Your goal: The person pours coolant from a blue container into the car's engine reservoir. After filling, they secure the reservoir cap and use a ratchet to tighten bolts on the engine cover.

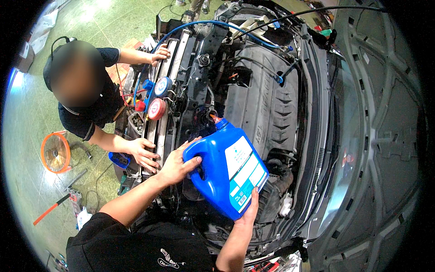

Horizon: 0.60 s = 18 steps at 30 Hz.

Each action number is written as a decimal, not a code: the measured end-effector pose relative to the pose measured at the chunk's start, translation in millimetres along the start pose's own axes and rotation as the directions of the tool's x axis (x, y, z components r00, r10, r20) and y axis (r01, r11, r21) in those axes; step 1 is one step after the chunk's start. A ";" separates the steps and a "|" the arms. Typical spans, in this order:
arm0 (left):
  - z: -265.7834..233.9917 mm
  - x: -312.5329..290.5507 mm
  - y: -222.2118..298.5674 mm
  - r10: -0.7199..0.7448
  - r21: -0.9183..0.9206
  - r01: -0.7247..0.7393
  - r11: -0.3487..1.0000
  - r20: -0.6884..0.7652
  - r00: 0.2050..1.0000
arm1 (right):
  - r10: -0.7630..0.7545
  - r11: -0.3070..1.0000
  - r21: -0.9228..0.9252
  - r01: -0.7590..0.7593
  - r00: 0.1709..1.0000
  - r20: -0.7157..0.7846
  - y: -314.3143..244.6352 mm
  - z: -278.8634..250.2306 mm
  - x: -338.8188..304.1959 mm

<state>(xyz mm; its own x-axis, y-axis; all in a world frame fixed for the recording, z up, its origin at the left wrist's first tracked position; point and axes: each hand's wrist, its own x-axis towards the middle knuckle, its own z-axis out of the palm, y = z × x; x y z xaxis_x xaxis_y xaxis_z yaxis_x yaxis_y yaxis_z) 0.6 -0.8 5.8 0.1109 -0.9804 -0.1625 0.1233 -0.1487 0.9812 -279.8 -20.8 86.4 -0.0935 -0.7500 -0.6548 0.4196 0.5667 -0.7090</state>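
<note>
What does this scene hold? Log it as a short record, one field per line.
Jug: blue, tilted, mouth toward the engine bay
Left grip: on the jug's handle
Right grip: holding its bottom end
Gauges: one blue, one red, side by side
Co-worker: both hands at the bay's front edge
Hood: raised, right side

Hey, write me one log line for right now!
left hand: grips jug | right hand: at jug's base | jug: tilted, mouth beside engine cover | co-worker's hands: on front frame
</note>
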 end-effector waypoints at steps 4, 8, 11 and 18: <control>0.1 0.1 -1.3 0.010 0.001 -0.010 1.000 -0.002 1.000 | -0.004 1.000 0.015 0.003 1.000 0.030 -0.3 0.5 -0.5; 0.7 0.0 -2.7 0.019 -0.007 -0.019 1.000 -0.005 1.000 | -0.001 0.998 -0.061 0.002 1.000 0.005 -0.7 0.4 -1.4; 1.1 -0.5 -3.0 0.000 -0.023 0.000 1.000 -0.010 1.000 | -0.008 0.998 -0.065 0.008 1.000 0.001 -0.7 0.5 -1.7; 0.6 -0.3 -3.7 0.003 -0.023 -0.003 1.000 -0.001 1.000 | -0.008 0.998 -0.055 0.009 1.000 0.012 -1.0 1.0 -2.5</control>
<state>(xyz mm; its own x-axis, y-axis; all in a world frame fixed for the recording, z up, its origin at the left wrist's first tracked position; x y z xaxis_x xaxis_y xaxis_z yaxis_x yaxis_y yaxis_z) -0.5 0.0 2.3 0.1119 -0.9808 -0.1595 0.1459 -0.1425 0.9790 -279.1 -19.9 89.0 -0.0863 -0.7584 -0.6460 0.3682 0.5782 -0.7280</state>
